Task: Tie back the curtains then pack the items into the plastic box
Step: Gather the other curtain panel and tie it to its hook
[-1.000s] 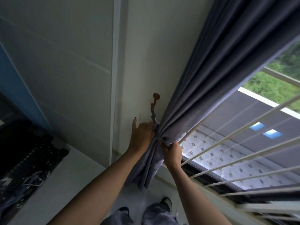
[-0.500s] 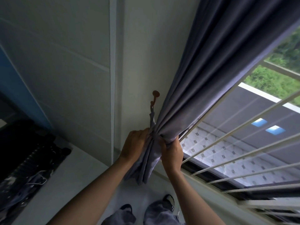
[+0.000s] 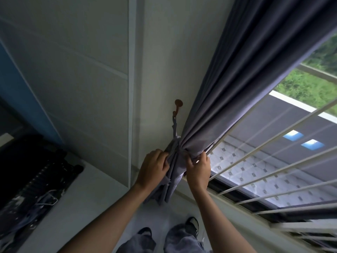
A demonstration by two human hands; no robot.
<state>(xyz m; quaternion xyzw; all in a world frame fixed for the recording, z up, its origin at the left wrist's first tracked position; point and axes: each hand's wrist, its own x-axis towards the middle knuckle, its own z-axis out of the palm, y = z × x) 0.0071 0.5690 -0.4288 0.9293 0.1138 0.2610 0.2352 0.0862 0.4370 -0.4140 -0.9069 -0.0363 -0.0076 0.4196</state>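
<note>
A grey-purple curtain hangs from the upper right and is gathered into a tight bunch near the wall. A thin grey tieback runs from a brown wall hook down to the bunch. My left hand grips the gathered folds from the left. My right hand pinches the fabric on the right side of the bunch, close to the window. The curtain's loose tail hangs down between my two wrists.
A window with white bars fills the right side. The pale wall has a vertical strip left of the hook. Dark clutter lies at the lower left on the floor. My feet stand below.
My left hand, which had a finger raised near the hook, has closed on the gathered curtain. Both hands have shifted slightly down and right, bunching the fabric tighter.
</note>
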